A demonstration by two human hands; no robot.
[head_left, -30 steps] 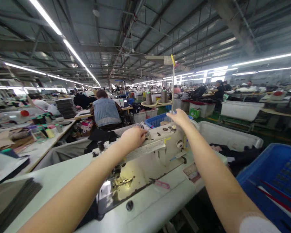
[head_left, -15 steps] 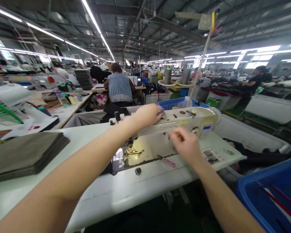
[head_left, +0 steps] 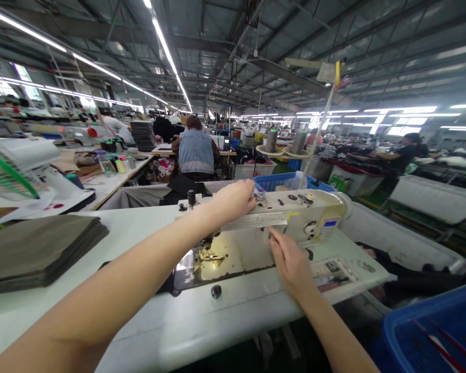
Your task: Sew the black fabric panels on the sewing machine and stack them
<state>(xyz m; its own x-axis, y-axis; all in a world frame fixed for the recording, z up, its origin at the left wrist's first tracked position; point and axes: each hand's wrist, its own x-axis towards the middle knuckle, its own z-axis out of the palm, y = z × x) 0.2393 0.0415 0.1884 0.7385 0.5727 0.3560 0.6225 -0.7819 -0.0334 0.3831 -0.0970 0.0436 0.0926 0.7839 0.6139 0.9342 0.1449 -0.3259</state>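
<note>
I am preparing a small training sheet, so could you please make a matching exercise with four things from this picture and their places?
Things:
1. Left hand
2. Right hand
3. Thread cones
4. Stack of dark cloth

Places:
A. On round holders, behind the machine
B. On the table, left of the machine
C. At the top of the sewing machine
D. Low at the machine's front, one finger extended

Pairs: 1-C, 2-D, 3-A, 4-B

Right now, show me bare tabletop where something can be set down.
Bare tabletop shows beyond the left forearm, between the fabric stack and the industrial sewing machine. Another strip lies along the front edge, between the black knob and the right forearm. Crowded: the machine, with both hands at it, and the parts tray beside the right wrist.
</note>
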